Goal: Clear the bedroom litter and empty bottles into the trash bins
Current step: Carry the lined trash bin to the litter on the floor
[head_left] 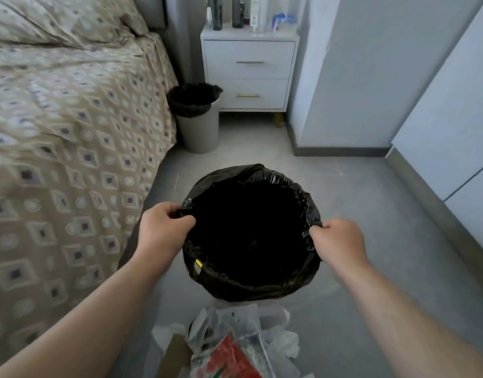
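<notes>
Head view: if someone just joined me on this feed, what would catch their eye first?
The black-lined trash bin at centre, its inside too dark to read, with the left hand and right hand gripping its liner rim on opposite sides. Next, the pile of litter on the floor at the bottom edge. Beyond, a second lined bin stands beside the patterned bed, in front of the white nightstand.

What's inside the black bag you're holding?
Only darkness shows inside the black trash bag, gripped at its rim by the left hand and right hand. Any contents are hidden.
</notes>
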Available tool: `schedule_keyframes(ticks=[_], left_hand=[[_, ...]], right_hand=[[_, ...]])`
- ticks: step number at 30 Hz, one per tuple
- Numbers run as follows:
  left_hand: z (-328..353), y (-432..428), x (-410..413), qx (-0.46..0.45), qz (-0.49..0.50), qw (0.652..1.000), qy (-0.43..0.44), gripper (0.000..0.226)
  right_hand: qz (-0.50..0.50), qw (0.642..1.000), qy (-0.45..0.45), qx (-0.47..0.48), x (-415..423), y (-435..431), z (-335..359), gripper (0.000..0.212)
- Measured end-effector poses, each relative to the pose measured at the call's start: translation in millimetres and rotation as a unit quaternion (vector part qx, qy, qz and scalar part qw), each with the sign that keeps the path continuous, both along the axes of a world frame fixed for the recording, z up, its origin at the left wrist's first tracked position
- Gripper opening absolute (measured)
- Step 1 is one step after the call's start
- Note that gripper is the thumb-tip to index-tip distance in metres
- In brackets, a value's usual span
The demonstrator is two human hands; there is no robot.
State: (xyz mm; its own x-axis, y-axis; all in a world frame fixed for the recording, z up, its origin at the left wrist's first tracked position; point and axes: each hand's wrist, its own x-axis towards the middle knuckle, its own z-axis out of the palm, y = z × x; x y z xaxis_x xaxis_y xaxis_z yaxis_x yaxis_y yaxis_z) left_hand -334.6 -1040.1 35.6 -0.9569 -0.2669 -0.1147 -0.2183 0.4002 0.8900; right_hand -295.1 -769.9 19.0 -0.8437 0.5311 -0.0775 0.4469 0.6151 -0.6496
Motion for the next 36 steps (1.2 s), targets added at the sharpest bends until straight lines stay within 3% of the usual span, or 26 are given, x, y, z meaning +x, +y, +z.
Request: schedule_keyframes(ticks=[6,12,16,22,31,36], left_hand=[[-3.6,76.1,37.5,0.037,-0.054,0.998,0.01,0.01],[-33.4,176.6,95.2,0.078,-0.126,0.988,-0.043,0.007],[-62.1,210.3,117.3,0.074,-0.162,0.98,-0.084,0.004],[-101.6,228.8,132.3,0.043,-0.174,0.974,-0.135,0.008],[-122.3,230.3,134.5,0.05,-0.187,0.971,-0.142,0.014],[-121.6,223.8,137.7,0.068,-0.207,0.967,-0.132,0.014]], right_hand=[[-0.069,0.997,0.024,0.017,60.7,68.8,9.9,0.034],[-0.166,0.984,-0.034,0.046,143.3,147.7,-1.5,0.036],[-0.192,0.977,-0.086,0.015,180.7,176.4,-28.2,0.037],[-0.201,0.969,-0.143,-0.026,207.0,194.2,-64.1,0.033],[-0.202,0.973,-0.079,-0.082,215.0,202.3,-88.6,0.033],[-0.182,0.974,-0.106,-0.081,212.2,205.8,-88.3,0.026]])
